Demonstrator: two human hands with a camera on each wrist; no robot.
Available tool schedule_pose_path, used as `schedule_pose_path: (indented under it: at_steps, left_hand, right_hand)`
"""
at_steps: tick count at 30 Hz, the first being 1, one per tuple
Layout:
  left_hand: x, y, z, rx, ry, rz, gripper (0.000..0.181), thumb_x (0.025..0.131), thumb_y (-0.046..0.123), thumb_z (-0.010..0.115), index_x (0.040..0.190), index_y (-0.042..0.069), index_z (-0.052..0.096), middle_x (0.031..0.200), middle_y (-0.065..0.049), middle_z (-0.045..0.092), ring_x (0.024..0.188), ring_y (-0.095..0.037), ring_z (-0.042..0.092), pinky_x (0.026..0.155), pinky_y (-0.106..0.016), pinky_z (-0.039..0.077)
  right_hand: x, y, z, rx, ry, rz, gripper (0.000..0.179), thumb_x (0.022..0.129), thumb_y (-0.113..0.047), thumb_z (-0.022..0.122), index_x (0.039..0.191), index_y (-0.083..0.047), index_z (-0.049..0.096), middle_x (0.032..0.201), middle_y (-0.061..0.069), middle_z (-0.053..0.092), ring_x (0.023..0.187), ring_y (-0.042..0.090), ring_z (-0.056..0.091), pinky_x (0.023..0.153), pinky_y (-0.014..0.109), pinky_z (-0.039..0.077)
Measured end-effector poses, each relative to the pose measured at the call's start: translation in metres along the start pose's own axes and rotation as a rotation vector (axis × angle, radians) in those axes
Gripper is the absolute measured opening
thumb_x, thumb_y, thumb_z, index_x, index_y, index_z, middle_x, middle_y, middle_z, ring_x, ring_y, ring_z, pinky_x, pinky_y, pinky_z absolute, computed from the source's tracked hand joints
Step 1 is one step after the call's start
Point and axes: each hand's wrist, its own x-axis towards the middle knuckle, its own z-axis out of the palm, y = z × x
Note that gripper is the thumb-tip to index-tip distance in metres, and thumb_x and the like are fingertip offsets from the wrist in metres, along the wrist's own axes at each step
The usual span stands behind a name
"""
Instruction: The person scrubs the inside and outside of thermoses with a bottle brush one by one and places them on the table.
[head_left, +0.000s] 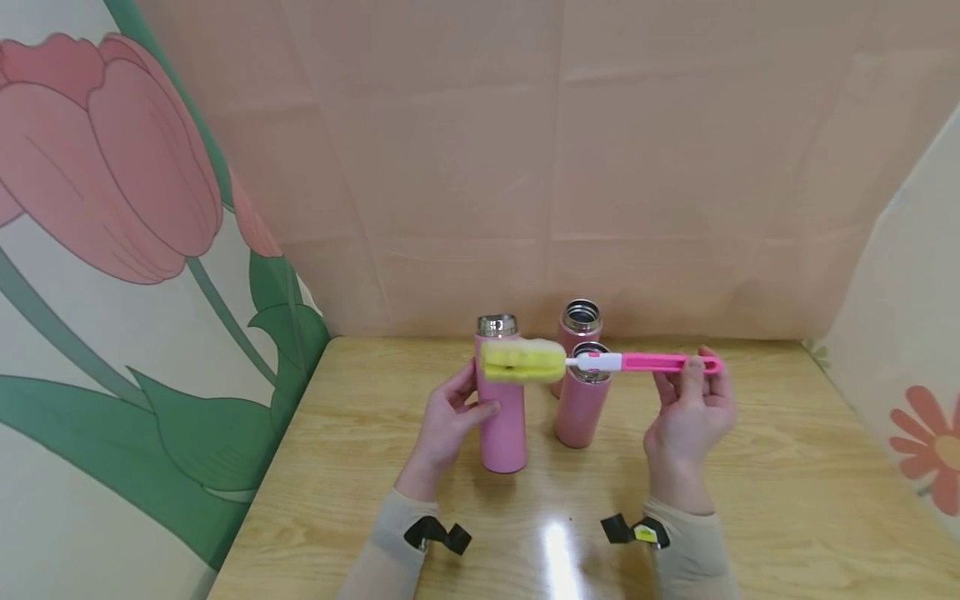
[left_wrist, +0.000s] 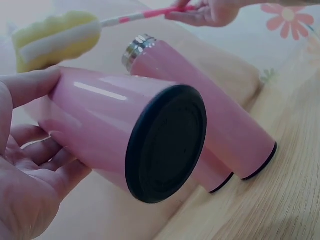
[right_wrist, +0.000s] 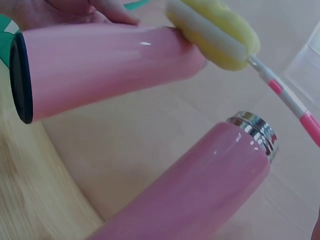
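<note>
Little margin for a slip

My left hand (head_left: 446, 417) gripped a pink bottle (head_left: 504, 429) around its side, thumb on one face and fingers behind. I held it raised off the counter (head_left: 787, 467), its black base (left_wrist: 167, 145) showing in the left wrist view. My right hand (head_left: 690, 421) pinched the brush (head_left: 607, 362) near the end of its pink handle (head_left: 658, 362), the yellow sponge head (head_left: 522, 361) lying across the bottle's upper part, below the steel neck (head_left: 497, 326); I couldn't tell whether the two touched.

The glossy wall worried me most: a hard sideways push could, I judged, have turned or slid it out of my fingers. Pinching so far back gave me little control, so the sponge head might have dipped or swung. It looked wider than the neck and could have caught on the rim. The nearer standing bottle (head_left: 581, 412) was right behind the shaft in the head view; a careless sweep might have toppled it into the farther bottle (head_left: 576, 335).
</note>
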Motion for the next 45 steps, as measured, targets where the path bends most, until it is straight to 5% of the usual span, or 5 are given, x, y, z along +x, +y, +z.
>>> schedule_pose_path:
  at_steps: [11, 22, 35, 45]
  left_hand:
    - [-0.001, 0.002, -0.003, -0.029, 0.019, 0.033, 0.076, 0.092, -0.008, 0.067, 0.161, -0.005, 0.036, 0.161, -0.022, 0.049, 0.138, -0.022, 0.055, 0.116, -0.037, 0.046]
    - [0.000, 0.002, -0.004, -0.060, 0.037, 0.026, 0.073, 0.095, -0.003, 0.068, 0.162, -0.004, 0.037, 0.161, -0.020, 0.049, 0.146, -0.028, 0.049, 0.120, -0.036, 0.041]
    - [0.002, 0.001, -0.005, -0.193, 0.081, 0.030, 0.067, 0.099, -0.003, 0.066, 0.160, -0.008, 0.039, 0.151, -0.028, 0.057, 0.127, -0.024, 0.066, 0.104, -0.038, 0.057]
    - [0.003, -0.002, -0.006, -0.198, 0.141, 0.025, 0.065, 0.099, -0.001, 0.065, 0.159, -0.007, 0.041, 0.145, -0.025, 0.061, 0.121, -0.022, 0.068, 0.095, -0.034, 0.061]
  right_hand:
    - [0.006, -0.004, -0.006, -0.064, -0.024, 0.092, 0.032, 0.103, -0.014, 0.071, 0.132, 0.001, 0.070, 0.104, 0.015, 0.066, 0.084, 0.022, 0.074, 0.080, 0.031, 0.064]
    - [0.010, -0.006, -0.007, -0.054, -0.066, 0.128, 0.033, 0.103, -0.011, 0.072, 0.132, 0.004, 0.069, 0.097, 0.014, 0.068, 0.080, 0.021, 0.075, 0.076, 0.032, 0.065]
    - [0.016, -0.004, -0.012, -0.140, -0.145, 0.212, 0.038, 0.099, -0.013, 0.077, 0.132, 0.003, 0.069, 0.096, 0.013, 0.069, 0.080, 0.019, 0.072, 0.077, 0.032, 0.065]
    - [0.018, -0.007, -0.014, -0.313, -0.191, 0.266, 0.031, 0.105, -0.012, 0.070, 0.135, -0.002, 0.070, 0.103, 0.014, 0.072, 0.085, 0.020, 0.073, 0.080, 0.030, 0.064]
